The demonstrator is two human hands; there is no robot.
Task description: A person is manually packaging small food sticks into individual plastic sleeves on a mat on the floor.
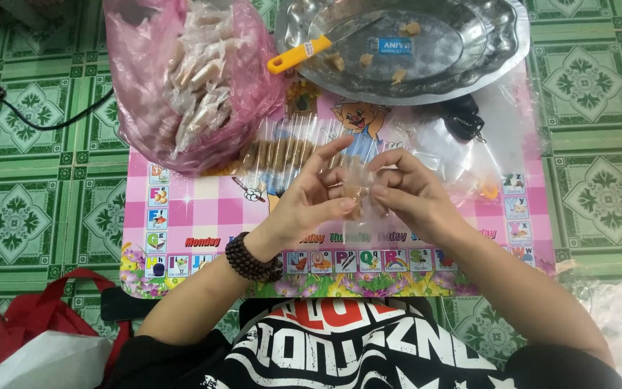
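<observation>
Both hands pinch wrapped candy | mid-board | tray beyond

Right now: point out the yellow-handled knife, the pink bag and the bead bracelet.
yellow-handled knife (296, 54), head view, on the handle.
pink bag (142, 108), head view, left side wall.
bead bracelet (248, 261), head view, beads on the left wrist.

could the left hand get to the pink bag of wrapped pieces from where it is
Probably yes: the pink bag lies just beyond the left hand with nothing between, though both hands now pinch a small wrapped piece.
</observation>
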